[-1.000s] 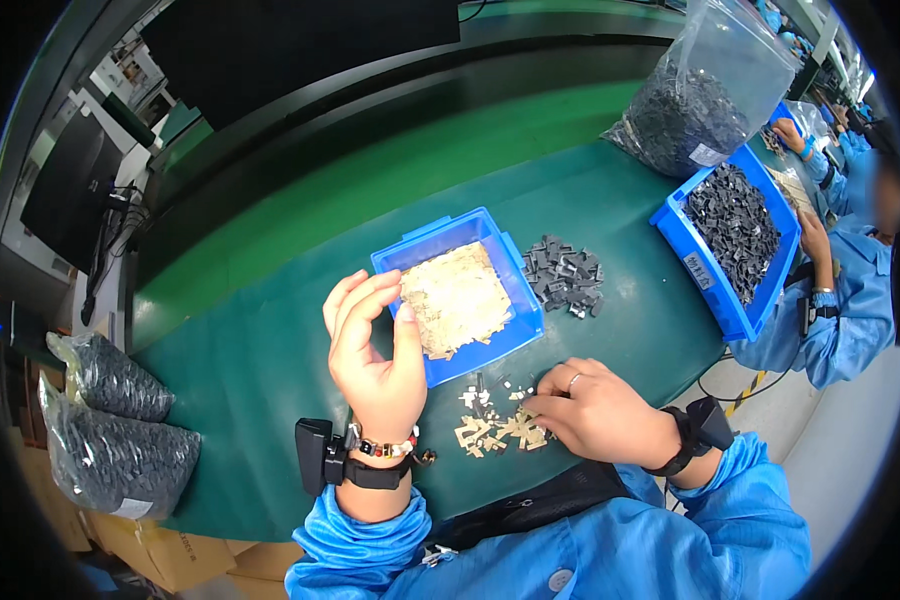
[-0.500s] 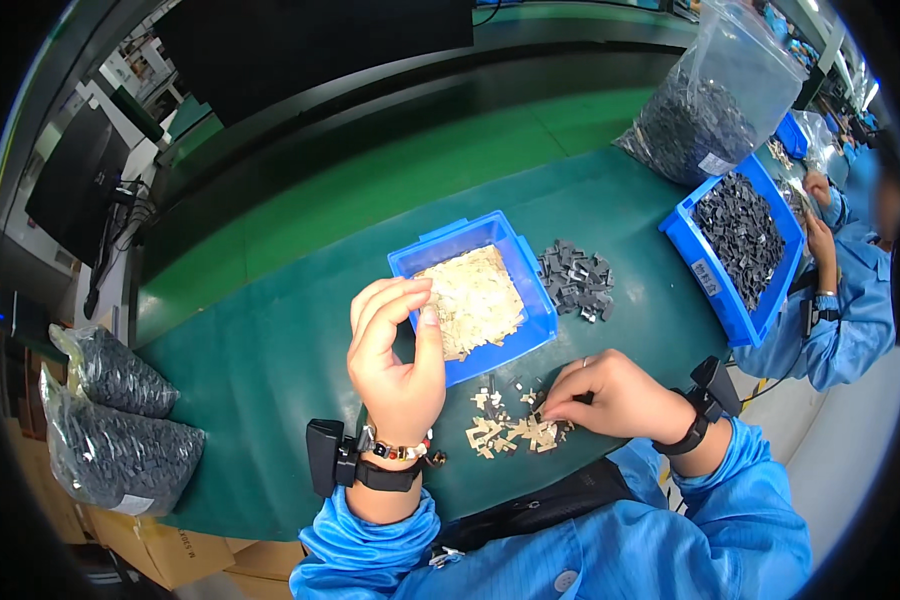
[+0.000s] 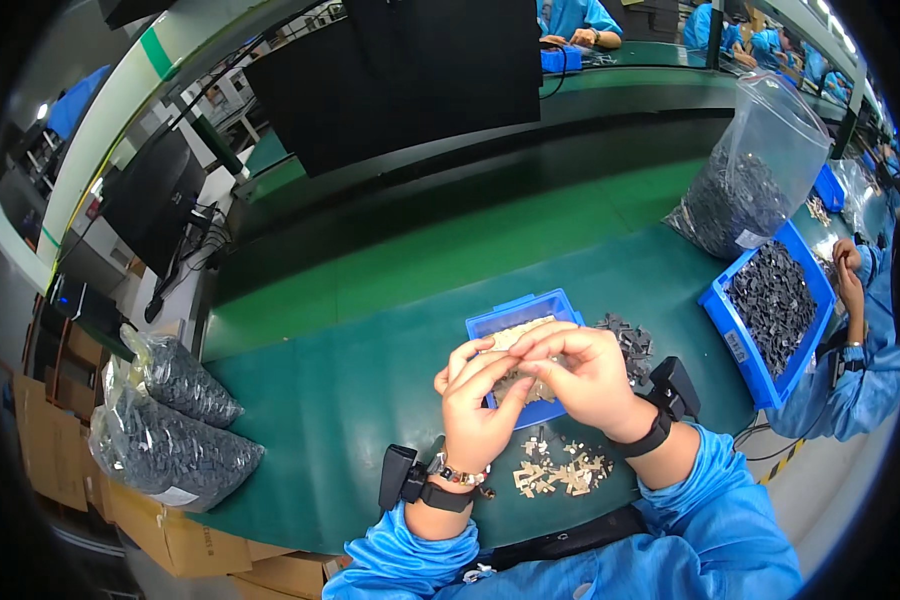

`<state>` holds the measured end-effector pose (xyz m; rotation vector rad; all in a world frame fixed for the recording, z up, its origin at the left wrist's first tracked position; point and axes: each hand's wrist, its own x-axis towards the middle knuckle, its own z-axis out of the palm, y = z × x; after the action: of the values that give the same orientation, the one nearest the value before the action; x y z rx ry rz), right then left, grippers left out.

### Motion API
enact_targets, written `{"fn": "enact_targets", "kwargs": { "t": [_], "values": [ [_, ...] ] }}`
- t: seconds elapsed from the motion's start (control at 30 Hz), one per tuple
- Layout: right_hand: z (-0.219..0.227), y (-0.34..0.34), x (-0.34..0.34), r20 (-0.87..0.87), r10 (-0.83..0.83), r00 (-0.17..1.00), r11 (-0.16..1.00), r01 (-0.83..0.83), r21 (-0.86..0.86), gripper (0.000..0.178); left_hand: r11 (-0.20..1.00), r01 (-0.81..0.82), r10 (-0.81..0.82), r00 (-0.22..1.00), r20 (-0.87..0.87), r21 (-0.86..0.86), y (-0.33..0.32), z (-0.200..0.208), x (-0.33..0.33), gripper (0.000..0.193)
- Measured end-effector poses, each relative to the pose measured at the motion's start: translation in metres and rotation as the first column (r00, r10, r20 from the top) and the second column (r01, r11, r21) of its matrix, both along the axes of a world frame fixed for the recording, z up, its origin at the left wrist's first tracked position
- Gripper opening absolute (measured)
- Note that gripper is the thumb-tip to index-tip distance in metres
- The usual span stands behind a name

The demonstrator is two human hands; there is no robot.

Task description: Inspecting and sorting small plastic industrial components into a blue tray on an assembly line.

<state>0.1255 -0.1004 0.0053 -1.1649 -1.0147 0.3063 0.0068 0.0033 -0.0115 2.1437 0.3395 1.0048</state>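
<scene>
My left hand [image 3: 478, 412] and my right hand [image 3: 598, 385] meet at the fingertips above a blue bin [image 3: 475, 328]. Both hands are closed in a pinch, and whatever sits between the fingers is hidden or too small to name. Cream-coloured small flat pieces [image 3: 510, 337] fill the bin, partly covered by my hands. Just nearer to me on the green table lies a loose scatter of beige pieces [image 3: 578, 472], with a few dark and white bits among them. Behind my right hand, a heap of dark grey pieces [image 3: 634, 345] is partly hidden.
At the right stands a blue tray [image 3: 745, 352] of dark pieces, with a large clear bag [image 3: 735, 195] of dark pieces behind it. Two more filled bags [image 3: 175, 450] rest at the table's left end. A co-worker's hands [image 3: 848, 265] are at far right.
My right hand has lifted from the beige scatter and come up to my left hand over the bin. The view has shifted, so the table sits lower and further right.
</scene>
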Motion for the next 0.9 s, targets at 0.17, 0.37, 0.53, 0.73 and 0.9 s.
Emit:
{"fn": "enact_targets", "kwargs": {
  "t": [0.17, 0.37, 0.53, 0.73, 0.9],
  "values": [
    [0.006, -0.005, -0.007, 0.103, -0.004, 0.995, 0.993, 0.016, -0.119, 0.010, 0.988, 0.132, -0.125, 0.989, 0.081, -0.078, 0.008, -0.011, -0.002, 0.016],
    [0.000, -0.005, -0.001, 0.217, -0.116, 0.969, 0.989, 0.133, -0.063, 0.013, 0.931, 0.156, -0.110, 0.982, 0.152, -0.332, 0.004, -0.011, 0.003, 0.002],
    [0.010, -0.008, -0.003, 0.395, -0.120, 0.911, 0.985, 0.159, -0.067, 0.015, 0.969, 0.105, -0.093, 0.994, 0.063, -0.225, 0.005, -0.008, 0.000, 0.003],
    [0.003, -0.010, -0.002, 0.454, -0.106, 0.885, 0.981, 0.169, -0.100, 0.020, 0.997, 0.074, -0.075, 0.996, -0.038, -0.028, 0.005, 0.001, -0.002, 0.006],
    [0.004, -0.009, -0.006, 0.378, -0.106, 0.920, 0.976, 0.168, -0.136, 0.017, 0.992, 0.045, -0.045, 0.999, 0.002, -0.114, 0.003, -0.002, -0.002, 0.004]
  ]
}}
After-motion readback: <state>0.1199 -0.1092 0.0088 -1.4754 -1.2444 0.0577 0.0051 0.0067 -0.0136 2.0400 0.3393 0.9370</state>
